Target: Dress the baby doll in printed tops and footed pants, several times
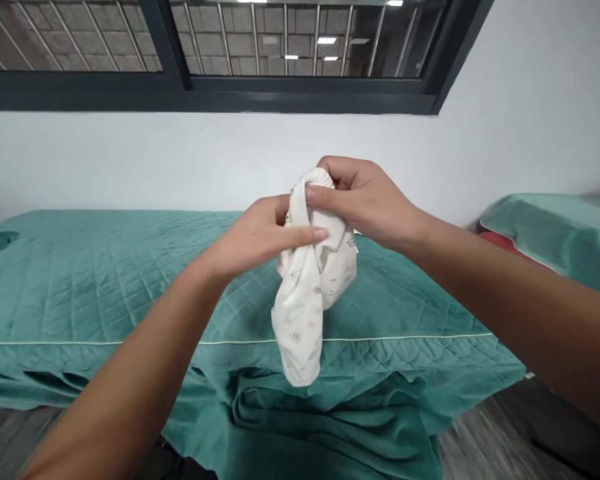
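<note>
A white cloth garment (pixel 303 313) with small printed figures hangs bunched between my two hands, in the middle of the head view. It looks like baby clothing, but its exact kind is hidden by the folds. My left hand (pixel 270 230) grips its left side, with the thumb lying across the front. At the upper right, my right hand (pixel 357 193) pinches the gathered top edge between thumb and fingers. One long narrow part dangles down in front of the bed (pixel 130 280).
A green quilted cover with a pale piping line lies over the bed. At the right are a green pillow (pixel 570 233) and a bit of red fabric (pixel 513 245). Behind stand a white wall (pixel 130 160) and a dark-framed window (pixel 300 97) with bars.
</note>
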Demonstrator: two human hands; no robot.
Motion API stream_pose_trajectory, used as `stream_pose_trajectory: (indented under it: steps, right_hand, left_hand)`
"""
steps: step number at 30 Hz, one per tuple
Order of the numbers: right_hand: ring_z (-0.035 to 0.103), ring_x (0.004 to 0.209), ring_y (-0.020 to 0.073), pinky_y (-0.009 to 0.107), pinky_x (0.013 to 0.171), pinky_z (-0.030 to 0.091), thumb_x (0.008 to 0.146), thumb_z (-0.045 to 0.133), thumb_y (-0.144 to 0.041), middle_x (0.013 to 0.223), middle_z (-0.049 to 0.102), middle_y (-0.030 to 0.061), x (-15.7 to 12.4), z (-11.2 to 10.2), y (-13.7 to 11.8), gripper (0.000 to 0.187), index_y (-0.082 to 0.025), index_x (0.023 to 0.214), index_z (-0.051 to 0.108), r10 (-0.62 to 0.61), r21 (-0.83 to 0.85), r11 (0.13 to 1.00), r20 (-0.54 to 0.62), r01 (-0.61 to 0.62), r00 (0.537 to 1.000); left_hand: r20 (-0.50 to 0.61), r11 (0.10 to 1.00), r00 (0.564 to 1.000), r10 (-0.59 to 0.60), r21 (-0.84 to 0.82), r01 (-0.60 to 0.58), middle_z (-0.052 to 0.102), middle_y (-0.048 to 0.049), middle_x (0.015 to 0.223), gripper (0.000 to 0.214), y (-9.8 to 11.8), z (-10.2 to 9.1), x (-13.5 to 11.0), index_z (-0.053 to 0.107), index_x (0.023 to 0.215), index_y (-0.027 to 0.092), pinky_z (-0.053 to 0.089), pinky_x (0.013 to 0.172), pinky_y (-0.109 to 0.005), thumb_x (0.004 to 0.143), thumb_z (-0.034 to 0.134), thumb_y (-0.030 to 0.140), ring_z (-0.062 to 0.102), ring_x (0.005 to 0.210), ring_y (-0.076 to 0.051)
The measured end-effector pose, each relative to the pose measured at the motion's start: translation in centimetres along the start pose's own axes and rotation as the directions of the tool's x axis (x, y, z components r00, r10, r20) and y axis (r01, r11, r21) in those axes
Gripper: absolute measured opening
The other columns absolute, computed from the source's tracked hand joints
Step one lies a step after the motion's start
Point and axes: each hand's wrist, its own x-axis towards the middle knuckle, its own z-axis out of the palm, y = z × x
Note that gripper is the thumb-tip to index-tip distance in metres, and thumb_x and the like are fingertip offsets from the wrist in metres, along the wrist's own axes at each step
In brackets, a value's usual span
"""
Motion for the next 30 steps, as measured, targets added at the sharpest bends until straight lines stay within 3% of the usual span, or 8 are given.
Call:
stream_pose_trajectory:
  steps: [4, 7, 9, 13, 18, 20, 24, 30]
  right_hand:
    - [0.06, 0.067, 0.0118, 0.021, 0.056, 0.045, 0.081, 0.081, -0.047, 0.071, 0.063, -0.0018, 0.3, -0.9, 0.3, 0.03, -0.019, 0.082, 0.068, 0.123, 0.021, 0.991, 0.194, -0.13, 0.973]
    - [0.064, 0.066, 0.0131, 0.023, 0.058, 0.05, 0.078, 0.084, -0.046, 0.073, 0.069, -0.0006, -0.1, -1.4, 1.0, 0.029, -0.019, 0.084, 0.074, 0.249, -0.039, 0.965, 0.43, -0.258, 0.868]
    - [0.067, 0.066, 0.0141, 0.024, 0.058, 0.052, 0.078, 0.082, -0.048, 0.076, 0.073, 0.0011, -0.4, -1.3, 1.5, 0.03, -0.019, 0.086, 0.076, 0.271, -0.015, 0.956, 0.421, -0.292, 0.866]
    - [0.07, 0.071, 0.0152, 0.024, 0.06, 0.055, 0.083, 0.079, -0.052, 0.082, 0.076, 0.0031, -0.5, -0.4, 2.2, 0.034, -0.019, 0.091, 0.075, 0.204, 0.147, 0.961, 0.197, -0.235, 0.959]
    - [0.069, 0.069, 0.0138, 0.022, 0.058, 0.053, 0.085, 0.077, -0.055, 0.079, 0.075, 0.0024, -0.6, -0.6, 2.3, 0.036, -0.019, 0.088, 0.074, 0.208, 0.189, 0.955, 0.131, -0.23, 0.969]
    - [0.07, 0.07, 0.0148, 0.023, 0.06, 0.055, 0.083, 0.078, -0.054, 0.081, 0.076, 0.0032, -0.9, -1.1, 2.3, 0.037, -0.019, 0.092, 0.075, 0.27, 0.136, 0.94, 0.264, -0.313, 0.926]
    - [0.072, 0.072, 0.0167, 0.026, 0.064, 0.058, 0.079, 0.083, -0.047, 0.083, 0.077, 0.0043, -1.7, -1.4, 2.7, 0.033, -0.018, 0.093, 0.078, 0.41, -0.07, 0.89, 0.554, -0.451, 0.724]
    - [0.071, 0.078, 0.0172, 0.027, 0.069, 0.057, 0.081, 0.081, -0.038, 0.087, 0.077, 0.0047, -2.0, -1.5, 4.5, 0.023, -0.018, 0.09, 0.074, 0.355, 0.198, 0.903, 0.157, -0.381, 0.922]
  left_hand:
    - [-0.284, 0.988, 0.958, 0.051, -0.127, -0.09, 0.072, -0.0043, 0.093, 0.025, -1.0, -0.1, 0.7, 0.069, 0.099, 0.019, 0.055, 0.081, -0.032, 0.085, 0.074, 0.039, 0.071, 0.095, -0.024]
    - [-0.405, 0.962, 0.914, 0.024, -0.238, -0.131, 0.069, -0.0023, 0.086, 0.028, -2.0, -0.2, 1.0, 0.066, 0.102, 0.021, 0.057, 0.081, -0.032, 0.086, 0.072, 0.043, 0.071, 0.093, -0.023]
    - [-0.378, 0.956, 0.925, -0.043, -0.284, -0.071, 0.064, -0.0012, 0.073, 0.033, -2.3, 0.2, 0.9, 0.065, 0.099, 0.021, 0.056, 0.073, -0.031, 0.087, 0.071, 0.051, 0.071, 0.082, -0.021]
    - [-0.136, 0.954, 0.973, -0.188, -0.262, 0.148, 0.05, 0.0022, 0.053, 0.045, -2.3, 1.3, 0.2, 0.063, 0.085, 0.019, 0.048, 0.053, -0.028, 0.082, 0.073, 0.063, 0.06, 0.053, -0.016]
    - [-0.012, 0.958, 0.971, -0.238, -0.168, 0.233, 0.056, 0.0002, 0.055, 0.036, -2.1, 1.3, -0.1, 0.068, 0.082, 0.018, 0.053, 0.059, -0.032, 0.074, 0.086, 0.048, 0.064, 0.058, -0.019]
    - [-0.067, 0.955, 0.978, -0.197, -0.24, 0.176, 0.068, -0.0045, 0.068, 0.037, -2.4, 1.2, 0.1, 0.072, 0.095, 0.016, 0.059, 0.072, -0.037, 0.078, 0.081, 0.047, 0.072, 0.076, -0.026]
    - [-0.164, 0.933, 0.976, -0.144, -0.35, 0.079, 0.077, -0.0097, 0.096, 0.047, -3.8, 1.7, 0.6, 0.071, 0.113, 0.016, 0.06, 0.086, -0.04, 0.081, 0.077, 0.051, 0.074, 0.101, -0.031]
    - [-0.063, 0.916, 0.972, -0.225, -0.355, 0.189, 0.078, -0.0124, 0.105, 0.057, -5.0, 2.4, 0.3, 0.068, 0.124, 0.017, 0.06, 0.088, -0.043, 0.08, 0.08, 0.051, 0.073, 0.105, -0.033]
